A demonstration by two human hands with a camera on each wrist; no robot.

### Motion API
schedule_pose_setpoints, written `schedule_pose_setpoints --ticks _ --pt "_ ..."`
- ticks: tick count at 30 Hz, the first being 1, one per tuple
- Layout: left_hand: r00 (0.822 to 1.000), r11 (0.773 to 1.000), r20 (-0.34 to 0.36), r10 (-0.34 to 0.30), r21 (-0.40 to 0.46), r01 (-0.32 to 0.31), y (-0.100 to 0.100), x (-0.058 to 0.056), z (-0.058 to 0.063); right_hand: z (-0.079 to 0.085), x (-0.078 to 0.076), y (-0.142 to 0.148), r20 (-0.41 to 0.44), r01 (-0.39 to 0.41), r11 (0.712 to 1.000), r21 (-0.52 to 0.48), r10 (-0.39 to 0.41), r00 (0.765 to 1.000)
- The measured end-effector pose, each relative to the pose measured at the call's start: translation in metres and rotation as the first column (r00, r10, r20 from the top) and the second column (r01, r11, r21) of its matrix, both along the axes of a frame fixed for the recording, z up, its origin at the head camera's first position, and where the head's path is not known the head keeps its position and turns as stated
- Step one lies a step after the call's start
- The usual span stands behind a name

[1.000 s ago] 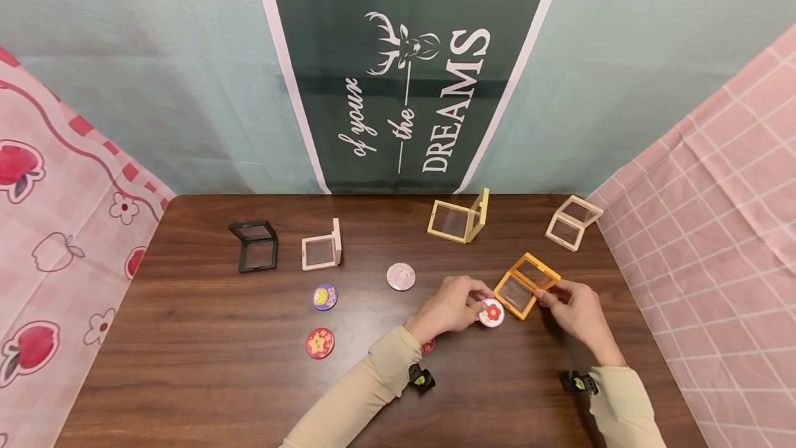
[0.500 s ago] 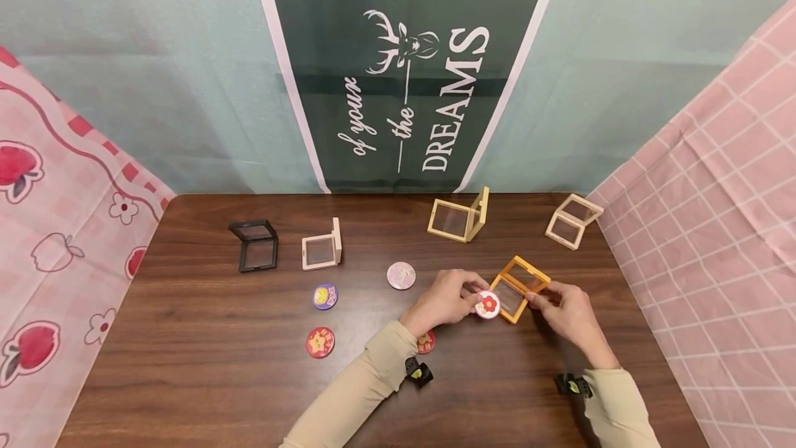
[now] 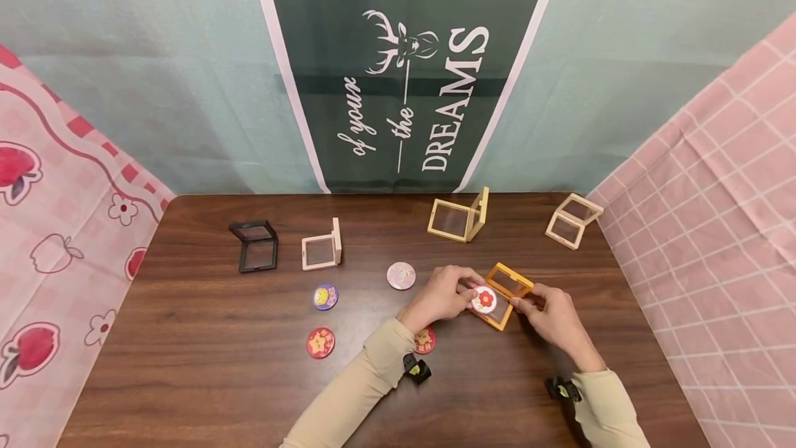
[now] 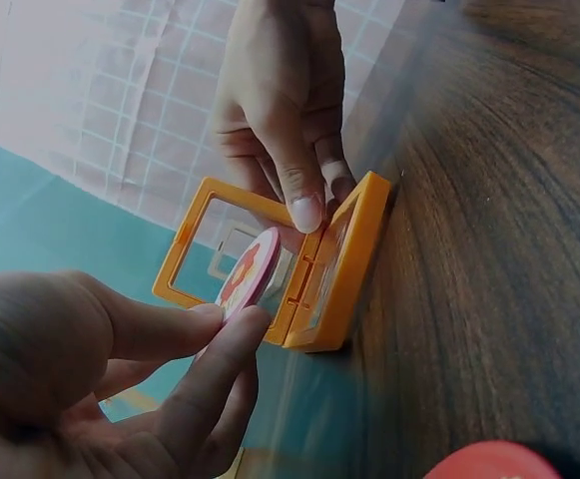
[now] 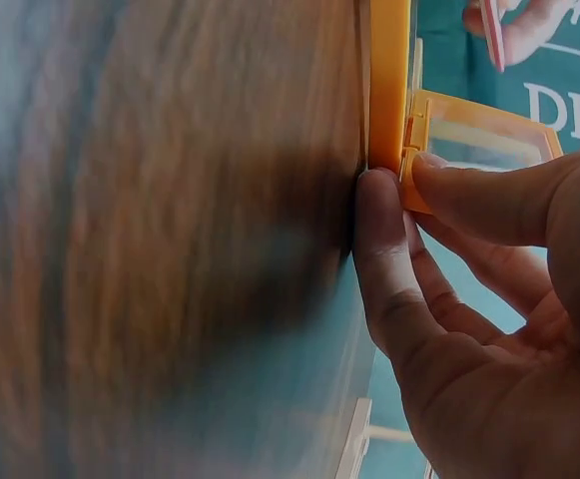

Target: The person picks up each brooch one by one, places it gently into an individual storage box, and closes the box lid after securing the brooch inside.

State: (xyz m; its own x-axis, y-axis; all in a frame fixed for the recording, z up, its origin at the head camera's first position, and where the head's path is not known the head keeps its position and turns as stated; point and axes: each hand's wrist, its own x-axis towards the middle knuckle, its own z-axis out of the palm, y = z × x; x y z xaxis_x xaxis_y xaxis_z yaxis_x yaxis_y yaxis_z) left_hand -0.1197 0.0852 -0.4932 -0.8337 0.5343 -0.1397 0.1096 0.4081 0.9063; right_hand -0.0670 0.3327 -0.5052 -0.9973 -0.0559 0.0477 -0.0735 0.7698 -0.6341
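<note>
My left hand (image 3: 443,294) pinches a round button badge (image 3: 484,300), white with a red flower, between thumb and fingers. The badge is over the lower half of an orange hinged display case (image 3: 495,324), which stands unfolded on the table. In the left wrist view the badge (image 4: 251,271) is tilted and apart from the case's clear window. My right hand (image 3: 552,314) grips the case near its hinge; the right wrist view shows the thumb on the hinge end and a fingertip against the side of the orange frame (image 5: 389,90).
Behind stand unfolded cases: black (image 3: 258,254), pale pink (image 3: 320,252), yellow (image 3: 450,220) and beige (image 3: 567,230). More badges lie on the wooden table (image 3: 205,365): pink (image 3: 401,276), purple (image 3: 325,296), red (image 3: 320,343), and another red one (image 3: 425,341) beside the left wrist.
My right hand has drawn the orange case leftward and slightly nearer. The badge in my left hand has moved a little left and up, and now overlaps the case's lower half.
</note>
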Motion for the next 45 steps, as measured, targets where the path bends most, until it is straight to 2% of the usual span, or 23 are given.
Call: schedule_pose_setpoints --ticks 8,15,28,35,42,45 --pt "1.0 1.0 0.002 0.004 -0.024 -0.004 0.004 -0.006 0.0 0.001 0.0 -0.008 -0.014 -0.005 1.0 0.012 0.005 1.0" --pt "1.0 0.997 0.017 0.011 -0.083 -0.009 0.007 -0.009 -0.001 -0.003 -0.002 -0.012 -0.03 -0.01 1.0 0.007 0.01 1.0" --pt "0.999 0.991 0.047 0.02 -0.136 -0.013 0.01 -0.007 -0.005 -0.005 0.0 -0.016 -0.032 -0.026 1.0 -0.005 0.026 0.999" --pt "1.0 0.984 -0.001 0.018 -0.175 -0.018 0.012 -0.005 -0.009 -0.007 0.002 -0.017 -0.015 -0.016 1.0 -0.01 0.016 1.0" --pt "0.995 0.98 0.072 0.066 -0.194 -0.051 0.011 -0.004 -0.007 -0.006 0.001 -0.016 -0.012 -0.013 1.0 -0.003 0.013 1.0" --pt "0.994 0.979 0.079 0.077 -0.193 -0.061 0.012 -0.004 -0.008 -0.006 0.001 -0.016 -0.019 -0.017 1.0 -0.002 0.017 1.0"
